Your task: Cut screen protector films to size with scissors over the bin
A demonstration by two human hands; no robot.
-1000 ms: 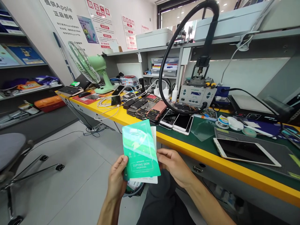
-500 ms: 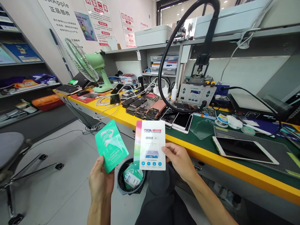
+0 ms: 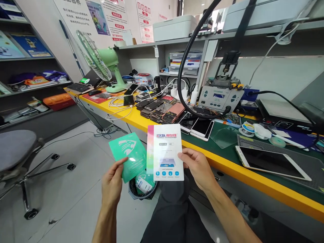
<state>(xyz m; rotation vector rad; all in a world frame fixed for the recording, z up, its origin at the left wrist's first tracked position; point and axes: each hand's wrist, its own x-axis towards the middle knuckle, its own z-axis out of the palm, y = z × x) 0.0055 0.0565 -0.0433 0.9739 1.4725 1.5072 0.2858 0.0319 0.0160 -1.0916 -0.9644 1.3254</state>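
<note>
Before a partly hidden bin (image 3: 133, 195) — bench (image 3: 243, 176) beyond — left grip (image 3: 111, 185) pinches green packet (image 3: 128, 157), right grip (image 3: 198, 167) white card (image 3: 168, 152).

Packet (image 3: 135, 160) left of card (image 3: 167, 152), fan (image 3: 107, 58) on bench (image 3: 138, 122) behind

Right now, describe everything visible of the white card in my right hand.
The white card looks flat and paper-like, a pink-to-green strip along its left side. It bears a logo, a layered picture and four blue icons. Held off the bench, it faces you, print upright; your right hand pinches its right edge.
</note>
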